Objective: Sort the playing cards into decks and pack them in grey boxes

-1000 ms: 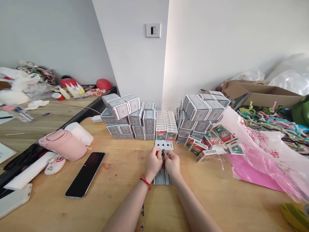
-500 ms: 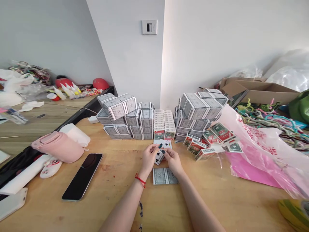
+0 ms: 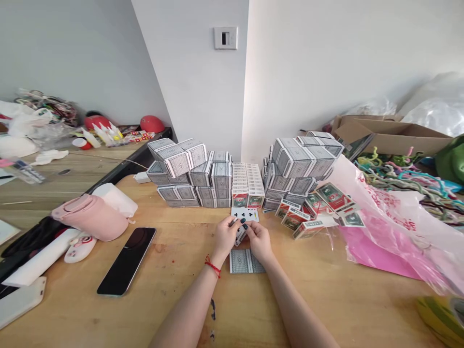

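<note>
My left hand (image 3: 224, 240) and my right hand (image 3: 260, 241) meet at mid-table, fingertips pinched together on playing cards (image 3: 240, 236). The held cards tilt and show black club pips; fingers cover much of them, and their number cannot be told. Just beyond my fingertips lie face-up cards (image 3: 249, 211), also with clubs. Nearer to me, two face-down cards or piles with grey patterned backs (image 3: 239, 262) lie side by side, partly hidden by my right wrist. Behind the hands stand two columns of boxed card decks (image 3: 239, 199) with red and green ends.
Large stacks of grey-patterned blocks rise on the left (image 3: 180, 159) and right (image 3: 293, 157). Loose card boxes (image 3: 295, 218) lean at the right, beside a pink plastic sheet (image 3: 377, 251). A black phone (image 3: 126, 262) and a pink case (image 3: 92, 217) lie left. Yellow tape (image 3: 437, 314) sits front right.
The view has shifted slightly. My left fingers and thumb have moved a little over the held cards, covering more of them. Both hands stay in nearly the same place.
</note>
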A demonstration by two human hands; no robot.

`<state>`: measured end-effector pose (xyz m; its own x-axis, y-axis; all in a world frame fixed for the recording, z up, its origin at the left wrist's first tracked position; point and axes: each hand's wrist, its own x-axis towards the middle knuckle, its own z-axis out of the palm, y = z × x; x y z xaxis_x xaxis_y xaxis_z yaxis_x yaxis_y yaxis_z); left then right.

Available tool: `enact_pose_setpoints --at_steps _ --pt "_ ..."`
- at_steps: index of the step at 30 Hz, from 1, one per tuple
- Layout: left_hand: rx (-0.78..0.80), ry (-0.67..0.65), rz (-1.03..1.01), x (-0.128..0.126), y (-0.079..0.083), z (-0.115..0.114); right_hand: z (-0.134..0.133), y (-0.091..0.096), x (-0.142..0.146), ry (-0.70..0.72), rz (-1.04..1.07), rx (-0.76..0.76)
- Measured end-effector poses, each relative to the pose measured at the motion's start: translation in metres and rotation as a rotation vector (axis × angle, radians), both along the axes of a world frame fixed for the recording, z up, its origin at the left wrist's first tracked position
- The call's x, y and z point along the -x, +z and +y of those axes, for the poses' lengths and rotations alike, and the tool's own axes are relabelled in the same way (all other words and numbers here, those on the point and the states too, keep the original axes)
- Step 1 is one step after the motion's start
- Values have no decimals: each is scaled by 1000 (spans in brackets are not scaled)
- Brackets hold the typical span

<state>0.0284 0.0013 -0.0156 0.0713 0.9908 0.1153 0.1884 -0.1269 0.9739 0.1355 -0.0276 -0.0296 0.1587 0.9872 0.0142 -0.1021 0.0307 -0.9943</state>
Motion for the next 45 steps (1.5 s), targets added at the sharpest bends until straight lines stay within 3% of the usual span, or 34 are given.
enact_pose_setpoints --at_steps 6,9,17,23,26,32,39,45 --pt "114 -17 -284 1 1 5 3 3 -2 -83 317 37" --pt "129 -36 -249 0 0 5 6 1 -7 -149 400 21" --pt "67 -27 31 1 -10 6 5 2 -6 -237 90 -82" --pt "88 -102 -85 0 -9 4 3 6 -10 -233 -21 -94" --pt "77 -42 -192 2 -8 6 5 1 -13 -267 45 -50" --pt "40 119 -183 6 -8 10 6 -2 -11 -60 72 14" --pt "-101 -19 80 4 1 -1 1 2 -7 60 74 12" --pt "-36 36 -20 3 1 -2 1 1 -5 36 98 -10"
